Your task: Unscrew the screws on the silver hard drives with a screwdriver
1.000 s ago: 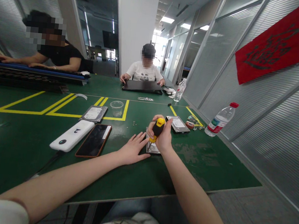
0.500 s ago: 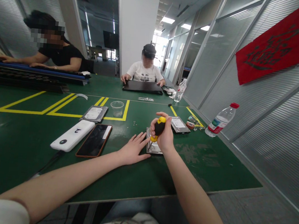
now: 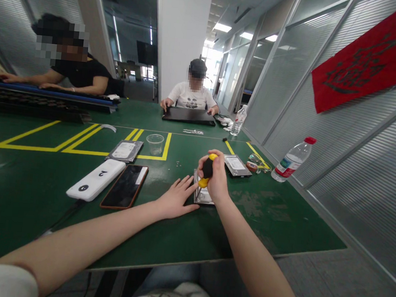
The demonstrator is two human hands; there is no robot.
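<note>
My right hand [image 3: 218,181] is wrapped round the black and yellow handle of a screwdriver [image 3: 208,168]. Its shaft points down at the left part of a hard drive [image 3: 207,197] lying on the green table. Partly covered by my right hand, the drive shows only its left and near portions. My left hand [image 3: 177,198] lies flat with its fingers spread, fingertips against the drive's left edge. Several tiny bits, perhaps screws [image 3: 178,164], are scattered on the table beyond my left hand.
Left of my hands lie a phone [image 3: 124,187], a white power bank [image 3: 96,180] and another hard drive [image 3: 125,150] near a clear plastic cup [image 3: 155,144]. To the right are a third drive [image 3: 237,165] and a water bottle [image 3: 293,160]. Two people sit across the green table [image 3: 303,224].
My right hand has turned slightly around the screwdriver, and its handle has shifted a little to the left. My left hand and the hard drive stay where they were.
</note>
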